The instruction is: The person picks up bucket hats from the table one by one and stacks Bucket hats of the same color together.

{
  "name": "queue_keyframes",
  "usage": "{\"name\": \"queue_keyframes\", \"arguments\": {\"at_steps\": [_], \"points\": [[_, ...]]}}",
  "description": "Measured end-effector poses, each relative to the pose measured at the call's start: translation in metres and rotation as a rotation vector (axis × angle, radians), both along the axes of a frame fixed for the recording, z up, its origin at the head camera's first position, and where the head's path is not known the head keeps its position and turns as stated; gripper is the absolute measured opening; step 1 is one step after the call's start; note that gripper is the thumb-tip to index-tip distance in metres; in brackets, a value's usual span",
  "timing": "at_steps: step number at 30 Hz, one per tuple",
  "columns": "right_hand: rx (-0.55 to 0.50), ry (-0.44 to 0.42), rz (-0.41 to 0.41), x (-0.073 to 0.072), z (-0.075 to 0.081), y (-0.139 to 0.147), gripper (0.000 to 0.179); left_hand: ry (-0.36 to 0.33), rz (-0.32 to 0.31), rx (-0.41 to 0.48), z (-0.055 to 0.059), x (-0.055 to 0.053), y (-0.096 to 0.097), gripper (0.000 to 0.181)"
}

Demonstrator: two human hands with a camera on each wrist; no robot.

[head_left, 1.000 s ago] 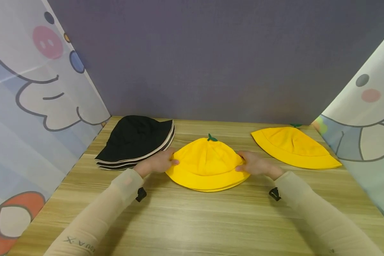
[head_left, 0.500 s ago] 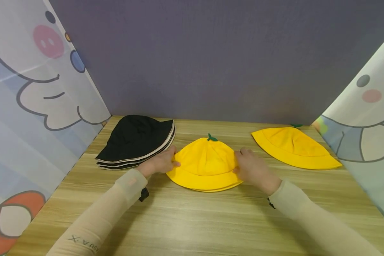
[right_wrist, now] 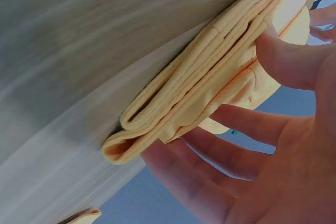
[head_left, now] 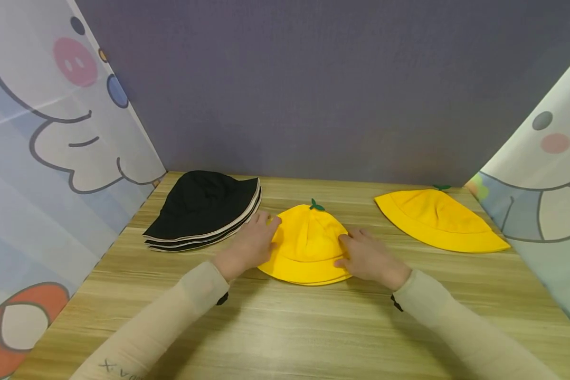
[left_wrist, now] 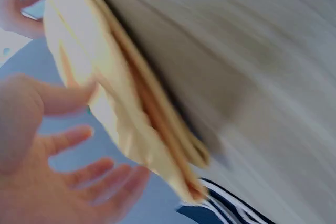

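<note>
Flattened yellow bucket hats [head_left: 309,237], stacked with their brims layered, lie mid-table with a green sprout on top. My left hand [head_left: 253,244] is over their left side; in the left wrist view its fingers are spread, and the thumb overlaps the blurred yellow cloth [left_wrist: 105,77]. At the opposite side, my right hand [head_left: 371,257] touches the stack with extended fingers. From the right wrist, the folded brim edges [right_wrist: 194,82] show clearly, with the thumb against the cloth and the fingertips along the far side.
Several black bucket hats [head_left: 201,206] with pale brim edges are stacked at the back left, close to my left hand. Another yellow hat [head_left: 437,221] lies flat at the back right. A grey panel [head_left: 285,89] stands behind the wooden table [head_left: 285,332], with cartoon-printed sheets either side.
Both hands have moved inward over the middle hats. The left has loosened its pinch on the edge and spread its fingers; the right has also let go of its edge grip. The hats stay put.
</note>
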State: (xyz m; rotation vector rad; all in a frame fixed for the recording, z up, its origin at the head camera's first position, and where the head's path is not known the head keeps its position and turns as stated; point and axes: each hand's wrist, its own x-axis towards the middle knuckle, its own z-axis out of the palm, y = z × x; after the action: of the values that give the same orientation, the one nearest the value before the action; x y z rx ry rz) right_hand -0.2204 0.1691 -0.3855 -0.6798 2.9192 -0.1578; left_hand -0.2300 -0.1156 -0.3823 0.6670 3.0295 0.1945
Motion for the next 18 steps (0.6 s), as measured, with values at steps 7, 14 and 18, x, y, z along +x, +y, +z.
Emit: {"name": "queue_keyframes", "arguments": {"at_steps": [7, 14, 18], "points": [[0.012, -0.023, -0.019, 0.0, 0.001, -0.004, 0.057, -0.22, -0.046, -0.136, 0.0, 0.006, 0.012, 0.086], [-0.041, -0.05, -0.032, -0.001, -0.001, 0.0, 0.065, -0.222, -0.027, -0.213, -0.002, 0.002, 0.019, 0.085], [-0.102, -0.046, -0.037, -0.003, 0.001, 0.008, 0.063, -0.231, -0.034, -0.222, -0.001, -0.002, 0.024, 0.086]]}}
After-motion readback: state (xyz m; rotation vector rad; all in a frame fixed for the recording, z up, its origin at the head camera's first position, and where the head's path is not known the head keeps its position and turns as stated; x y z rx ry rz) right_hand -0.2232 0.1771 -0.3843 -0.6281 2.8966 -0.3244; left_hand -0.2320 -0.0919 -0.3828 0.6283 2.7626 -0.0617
